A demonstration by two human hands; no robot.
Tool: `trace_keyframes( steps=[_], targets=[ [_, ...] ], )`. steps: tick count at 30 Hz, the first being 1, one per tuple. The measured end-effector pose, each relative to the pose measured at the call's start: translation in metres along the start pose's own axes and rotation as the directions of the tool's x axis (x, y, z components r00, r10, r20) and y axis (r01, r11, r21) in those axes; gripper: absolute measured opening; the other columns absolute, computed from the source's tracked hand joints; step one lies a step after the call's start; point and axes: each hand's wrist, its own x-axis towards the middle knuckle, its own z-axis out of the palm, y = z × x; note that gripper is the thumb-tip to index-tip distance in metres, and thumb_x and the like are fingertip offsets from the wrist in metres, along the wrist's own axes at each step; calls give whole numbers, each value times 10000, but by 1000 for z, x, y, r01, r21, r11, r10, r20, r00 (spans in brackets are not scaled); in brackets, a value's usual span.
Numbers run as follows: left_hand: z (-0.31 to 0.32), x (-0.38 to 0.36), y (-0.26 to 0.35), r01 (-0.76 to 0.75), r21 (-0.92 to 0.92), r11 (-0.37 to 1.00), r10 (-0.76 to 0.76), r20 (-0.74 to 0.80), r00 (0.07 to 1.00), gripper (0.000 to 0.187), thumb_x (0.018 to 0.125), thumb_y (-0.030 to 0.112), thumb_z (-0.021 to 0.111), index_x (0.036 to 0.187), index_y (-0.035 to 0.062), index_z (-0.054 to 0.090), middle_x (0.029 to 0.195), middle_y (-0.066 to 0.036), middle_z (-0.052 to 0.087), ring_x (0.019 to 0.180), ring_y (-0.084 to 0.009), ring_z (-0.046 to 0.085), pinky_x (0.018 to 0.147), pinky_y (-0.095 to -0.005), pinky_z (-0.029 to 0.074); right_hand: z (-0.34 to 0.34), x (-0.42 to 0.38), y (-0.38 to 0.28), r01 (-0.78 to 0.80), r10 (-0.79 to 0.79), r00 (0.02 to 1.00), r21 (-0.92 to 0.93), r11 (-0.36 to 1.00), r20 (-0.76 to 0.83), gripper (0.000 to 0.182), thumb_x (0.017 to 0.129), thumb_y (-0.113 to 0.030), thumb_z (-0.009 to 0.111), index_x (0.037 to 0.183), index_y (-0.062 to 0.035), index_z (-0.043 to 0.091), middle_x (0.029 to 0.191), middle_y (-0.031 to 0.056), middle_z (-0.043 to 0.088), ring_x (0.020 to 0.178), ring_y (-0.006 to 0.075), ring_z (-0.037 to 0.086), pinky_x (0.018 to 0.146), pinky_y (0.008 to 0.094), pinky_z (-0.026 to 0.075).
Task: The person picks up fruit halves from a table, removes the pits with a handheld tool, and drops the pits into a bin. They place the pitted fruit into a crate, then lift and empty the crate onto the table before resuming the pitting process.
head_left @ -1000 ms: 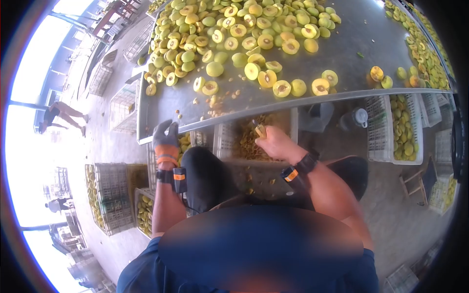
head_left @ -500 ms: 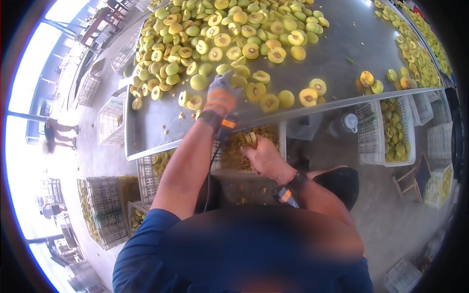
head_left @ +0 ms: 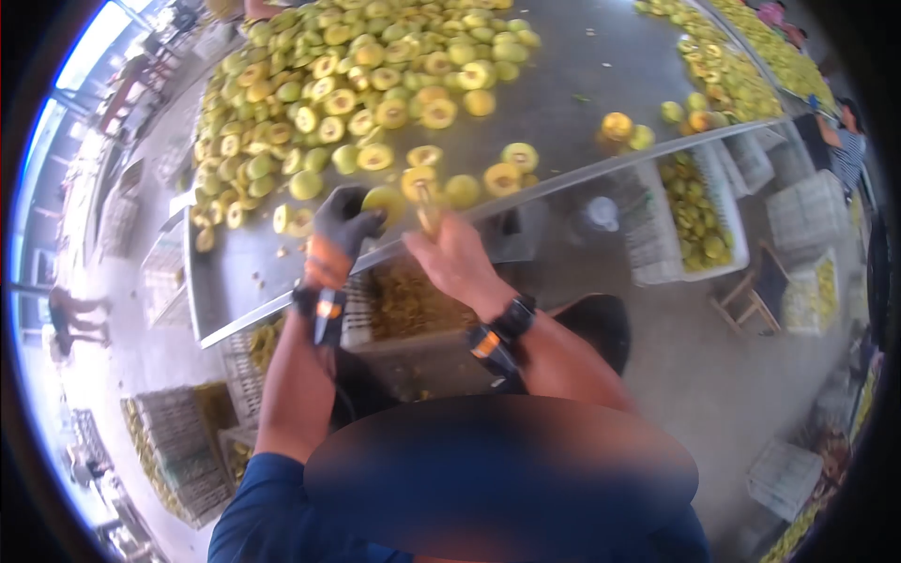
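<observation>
My left hand (head_left: pixel 343 225), in a grey glove with an orange cuff, is at the near edge of the metal table (head_left: pixel 563 122). Its fingers are curled against a yellow-green stone fruit half (head_left: pixel 383 203). Bare and closed, my right hand (head_left: pixel 458 261) grips a small brass-coloured pitting tool (head_left: pixel 428 208), whose tip is blurred and points at the fruit beside the left hand. More cut halves, some with brown pits showing, lie just beyond, among them a fruit half (head_left: pixel 502 178) to the right. A large heap of fruit halves (head_left: pixel 357 75) covers the table's far left.
Below the table edge stands a crate of brown scraps (head_left: pixel 413 305). To the right are a crate of green fruit (head_left: pixel 694 216), a wooden stool (head_left: pixel 751 296) and a white crate (head_left: pixel 786 477). Stacked crates (head_left: pixel 178 450) are at lower left. A person in a striped top (head_left: pixel 847 150) is at far right.
My left hand has drawn back from the fruit toward the table edge, its fingers now on a fruit half. My right hand has risen from above the scrap crate to the table edge. The view has shifted.
</observation>
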Motion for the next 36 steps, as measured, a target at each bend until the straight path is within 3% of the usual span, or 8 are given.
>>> trace_keyframes(
  steps=[3, 7, 12, 17, 24, 27, 30, 36],
  targets=[
    [23, -31, 13, 47, -145, 988, -31, 107, 994, 408, 955, 35, 731, 1335, -64, 618, 1129, -148, 741, 911, -195, 728, 738, -307, 607, -16, 14, -7, 123, -135, 991, 357, 926, 9, 296, 950, -226, 733, 1095, 14, 637, 841, 127, 710, 717, 248, 674, 654, 395, 519],
    [39, -35, 11, 52, -223, 973, -18, 152, 988, 406, 971, 48, 723, 1361, -35, 644, 1152, -120, 745, 939, -178, 726, 799, -296, 601, -57, 17, -29, -133, 65, 984, 453, 881, 164, 256, 930, -260, 778, 995, -40, 665, 718, -20, 608, 553, 73, 548, 499, 260, 410],
    [36, -4, -11, -103, 216, 971, 111, -23, 994, 424, 942, 136, 768, 1341, 19, 683, 1189, -131, 752, 964, -218, 742, 848, -328, 598, -175, 48, -36, -259, 295, 946, 231, 938, -134, 292, 913, -363, 781, 985, -99, 681, 718, -46, 562, 559, 65, 522, 497, 256, 412],
    [59, 33, -12, -271, 670, 691, 291, 85, 953, 425, 887, 232, 782, 1271, 62, 717, 1182, -196, 716, 1088, -388, 704, 960, -447, 565, -280, 113, 79, -398, 344, 882, -118, 910, -323, 300, 919, -270, 767, 952, 8, 657, 644, 34, 572, 475, 144, 540, 432, 344, 389],
    [138, 80, 17, -468, 669, 578, 211, 431, 877, 467, 895, 259, 765, 1324, 86, 698, 1270, -178, 698, 1182, -388, 671, 1016, -452, 537, -301, 129, 116, -296, 47, 931, -675, 676, -361, 398, 896, -306, 751, 1070, 48, 697, 1068, 310, 732, 1075, 479, 689, 905, 545, 525],
    [167, 111, -4, -441, 748, 495, 60, 477, 877, 491, 876, 310, 767, 1308, 84, 708, 1250, -179, 720, 1168, -395, 682, 1007, -448, 547, -290, 115, 104, -359, 11, 854, -574, 736, -520, 378, 918, -293, 728, 1088, 42, 688, 1022, 277, 745, 1003, 426, 726, 861, 506, 546],
    [173, 126, -1, -359, 786, 504, -195, 508, 839, 517, 858, 366, 769, 1280, 71, 720, 1193, -185, 750, 1116, -411, 704, 995, -453, 561, -256, 84, 69, -427, 298, 859, -263, 865, -416, 374, 935, -304, 718, 1084, 36, 677, 977, 227, 751, 925, 354, 738, 820, 461, 552],
    [128, 83, 6, -273, 577, 770, 97, 317, 943, 445, 850, 249, 801, 1224, 21, 721, 1094, -167, 779, 1005, -292, 762, 906, -390, 597, -182, 15, -6, -72, 71, 997, -306, 949, -15, 295, 953, -249, 710, 1057, 22, 655, 911, 203, 733, 838, 339, 714, 772, 441, 540]
  ],
)
